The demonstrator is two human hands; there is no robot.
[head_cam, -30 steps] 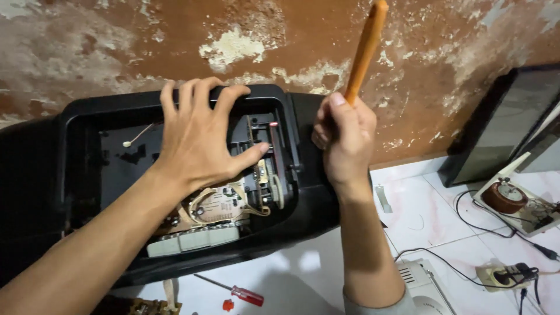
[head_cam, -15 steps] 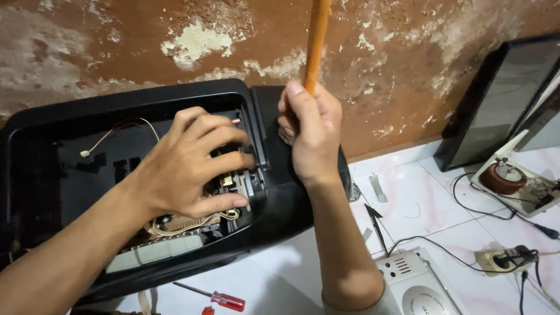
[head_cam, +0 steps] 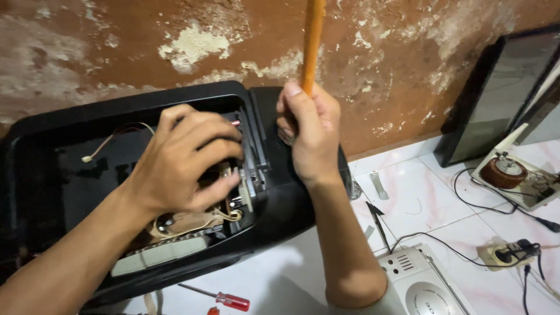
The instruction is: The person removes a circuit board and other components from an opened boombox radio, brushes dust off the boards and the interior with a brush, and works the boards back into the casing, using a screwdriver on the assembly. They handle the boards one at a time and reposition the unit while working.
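While our left hand (head_cam: 186, 160) presses fingers into the wiring of an opened black plastic casing (head_cam: 280, 192) leaning against the peeling brown wall (head_cam: 116, 46), our right hand (head_cam: 309, 131) clenches a long orange-handled tool (head_cam: 313, 41) upright just beside it.

The long orange tool handle (head_cam: 312, 41) runs off the top edge, its lower end hidden in the right hand (head_cam: 309, 137). The left hand's fingers (head_cam: 201, 143) cover parts inside the open black plastic casing (head_cam: 280, 204).
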